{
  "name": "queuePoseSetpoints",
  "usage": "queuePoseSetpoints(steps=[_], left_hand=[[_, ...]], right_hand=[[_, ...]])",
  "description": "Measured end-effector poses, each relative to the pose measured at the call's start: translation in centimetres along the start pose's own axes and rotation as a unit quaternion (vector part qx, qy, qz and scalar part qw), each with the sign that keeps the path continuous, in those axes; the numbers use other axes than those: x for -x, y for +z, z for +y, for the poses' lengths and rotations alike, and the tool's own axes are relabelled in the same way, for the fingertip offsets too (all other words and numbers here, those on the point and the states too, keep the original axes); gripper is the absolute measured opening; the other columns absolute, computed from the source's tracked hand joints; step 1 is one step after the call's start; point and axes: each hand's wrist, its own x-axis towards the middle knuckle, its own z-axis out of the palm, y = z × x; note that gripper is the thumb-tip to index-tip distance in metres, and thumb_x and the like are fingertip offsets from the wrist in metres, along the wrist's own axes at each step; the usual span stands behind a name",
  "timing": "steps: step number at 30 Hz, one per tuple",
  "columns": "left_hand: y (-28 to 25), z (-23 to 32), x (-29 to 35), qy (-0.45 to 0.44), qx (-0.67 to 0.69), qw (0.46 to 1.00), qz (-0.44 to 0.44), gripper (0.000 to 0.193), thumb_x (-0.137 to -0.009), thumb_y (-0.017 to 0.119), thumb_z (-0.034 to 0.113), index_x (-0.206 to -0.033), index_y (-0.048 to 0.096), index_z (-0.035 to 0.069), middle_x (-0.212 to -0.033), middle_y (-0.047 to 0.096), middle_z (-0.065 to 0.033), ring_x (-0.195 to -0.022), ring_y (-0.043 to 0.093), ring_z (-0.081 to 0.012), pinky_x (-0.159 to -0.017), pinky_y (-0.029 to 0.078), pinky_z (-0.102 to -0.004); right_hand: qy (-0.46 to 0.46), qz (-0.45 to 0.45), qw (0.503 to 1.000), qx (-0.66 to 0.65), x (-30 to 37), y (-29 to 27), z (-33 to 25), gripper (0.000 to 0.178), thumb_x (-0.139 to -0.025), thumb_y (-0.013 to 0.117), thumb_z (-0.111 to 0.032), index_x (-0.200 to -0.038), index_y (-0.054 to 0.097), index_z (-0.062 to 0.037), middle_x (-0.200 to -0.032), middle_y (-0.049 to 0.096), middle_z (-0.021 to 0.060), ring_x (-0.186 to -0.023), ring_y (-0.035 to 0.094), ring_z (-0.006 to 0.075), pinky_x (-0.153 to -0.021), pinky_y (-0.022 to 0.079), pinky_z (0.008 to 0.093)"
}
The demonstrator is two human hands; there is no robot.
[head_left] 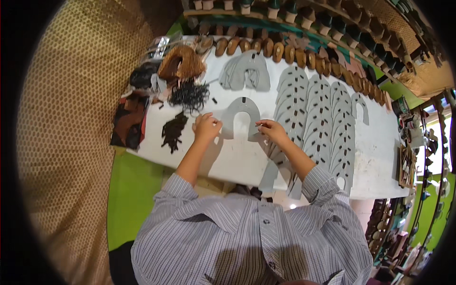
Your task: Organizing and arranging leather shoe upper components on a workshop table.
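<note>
A grey U-shaped piece (243,107), like a shoe upper, lies flat on the white table in front of me, its curve away from me. A small black strip (244,100) sits at the top of its curve. My left hand (206,127) is just left of the piece, its fingers loosely bent and apart, with nothing visible in them. By the piece's right leg is my right hand (271,129), thumb and fingertips close together; what they pinch, if anything, is too small to make out. Dark brown strips (174,132) lie in a heap beside my left hand.
Overlapping rows of grey U-shaped pieces (311,118) with dark strips cover the right side. More grey pieces (244,71) are stacked behind. Black strips (189,96) and a brown woven bundle (181,61) lie at left. Wooden shoe lasts (278,51) line the table's back, below shelves.
</note>
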Motion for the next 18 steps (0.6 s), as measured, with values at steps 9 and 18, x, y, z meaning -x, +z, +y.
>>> queuePoseSetpoints(steps=[9, 18], left_hand=[[0.8, -1.8, 12.1, -0.069, -0.176, 0.982, 0.015, 0.033, -0.075, 0.06, 0.036, -0.101, 0.06, 0.016, -0.133, 0.041, -0.0089, -0.129, 0.026, -0.0338, -0.102, 0.015, -0.0576], [5.2, -2.7, 8.0, 0.323, -0.19, 0.927, -0.029, 0.055, -0.084, 0.049, 0.033, -0.131, 0.039, 0.005, -0.14, 0.031, -0.0172, -0.129, 0.027, -0.0331, -0.105, 0.018, -0.0525]], right_hand=[[-0.075, 0.049, 0.936, 0.34, 9.2, 3.2, 2.7, 0.028, -0.08, 0.061, -0.019, -0.105, 0.061, -0.0065, -0.094, 0.06, 0.01, -0.079, 0.058, 0.0192, -0.069, 0.046, 0.0309], [-0.195, 0.151, 0.795, 0.555, 6.2, 10.8, 4.4, 0.054, -0.082, 0.054, -0.042, -0.124, 0.048, -0.0096, -0.132, 0.042, 0.0149, -0.123, 0.037, 0.0317, -0.098, 0.031, 0.0477]])
